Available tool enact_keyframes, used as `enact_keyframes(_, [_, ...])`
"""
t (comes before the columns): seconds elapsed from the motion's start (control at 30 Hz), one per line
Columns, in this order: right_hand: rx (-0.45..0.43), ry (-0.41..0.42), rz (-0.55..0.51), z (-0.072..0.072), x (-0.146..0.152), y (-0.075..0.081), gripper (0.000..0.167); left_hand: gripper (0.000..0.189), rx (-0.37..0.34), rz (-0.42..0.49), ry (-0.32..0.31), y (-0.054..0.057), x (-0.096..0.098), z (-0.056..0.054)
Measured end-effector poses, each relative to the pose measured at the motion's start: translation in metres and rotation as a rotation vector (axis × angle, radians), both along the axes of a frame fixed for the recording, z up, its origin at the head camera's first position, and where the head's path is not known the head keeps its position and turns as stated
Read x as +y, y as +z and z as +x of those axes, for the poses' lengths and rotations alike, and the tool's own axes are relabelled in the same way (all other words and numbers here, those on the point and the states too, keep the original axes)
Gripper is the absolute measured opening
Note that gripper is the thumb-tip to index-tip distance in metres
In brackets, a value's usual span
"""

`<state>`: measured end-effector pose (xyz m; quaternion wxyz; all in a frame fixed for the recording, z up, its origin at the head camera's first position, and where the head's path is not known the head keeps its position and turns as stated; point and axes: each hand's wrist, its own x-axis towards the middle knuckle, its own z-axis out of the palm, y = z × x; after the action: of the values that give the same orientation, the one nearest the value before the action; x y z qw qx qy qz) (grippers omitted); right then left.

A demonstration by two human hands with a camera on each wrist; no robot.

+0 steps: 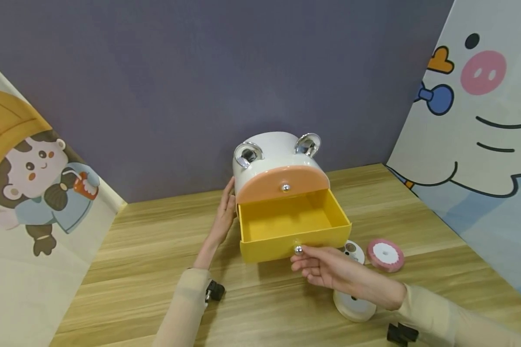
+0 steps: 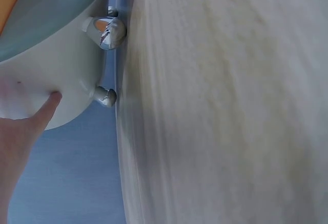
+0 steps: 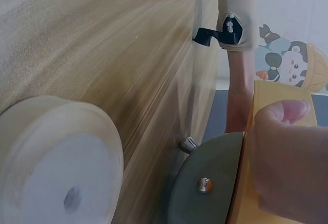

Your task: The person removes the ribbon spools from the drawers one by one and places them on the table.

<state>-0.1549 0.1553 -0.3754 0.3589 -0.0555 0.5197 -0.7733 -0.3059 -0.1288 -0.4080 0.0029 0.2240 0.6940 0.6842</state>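
A white rounded drawer box (image 1: 269, 143) with two chrome ears stands on the table near the back wall. Its upper orange front (image 1: 265, 185) is closed in, while the yellow drawer (image 1: 271, 248) below sticks far out and holds nothing. At the drawer's silver knob (image 1: 298, 250), my right hand (image 1: 330, 270) pinches with thumb and forefinger. My left hand (image 1: 223, 221) rests with straight fingers against the box's left side; in the left wrist view a fingertip (image 2: 54, 98) touches the white wall. A grey-green lower front (image 3: 205, 203) with its own knob shows in the right wrist view.
Right of the box lies a pink-edged ribbon spool (image 1: 385, 254). A white spool (image 1: 355, 251) is partly covered by my right hand, and a cream spool (image 1: 353, 308) lies under that forearm. Printed panels (image 1: 482, 144) border the table, with a grey wall (image 1: 178, 96) behind.
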Motion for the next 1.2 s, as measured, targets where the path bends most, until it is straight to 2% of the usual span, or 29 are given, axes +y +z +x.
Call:
enact_keyframes(0.13, [0.008, 0.000, 0.003, -0.002, 0.000, 0.000, 0.032, 0.053, 0.010, -0.006, -0.002, -0.001, 0.001, 0.000])
enact_keyframes(0.4, [0.014, 0.009, -0.016, -0.009, -0.001, 0.000, 0.031, 0.053, 0.014, 0.009, 0.005, -0.019, -0.002, -0.017])
enact_keyframes(0.8, [0.015, 0.000, -0.021, -0.023, -0.002, 0.001, 0.030, 0.052, 0.032, 0.014, 0.007, -0.024, -0.002, -0.018])
enact_keyframes(1.2, [0.040, -0.056, 0.007, -0.036, -0.007, 0.000, 0.029, 0.052, 0.032, 0.006, 0.010, -0.026, -0.003, -0.018])
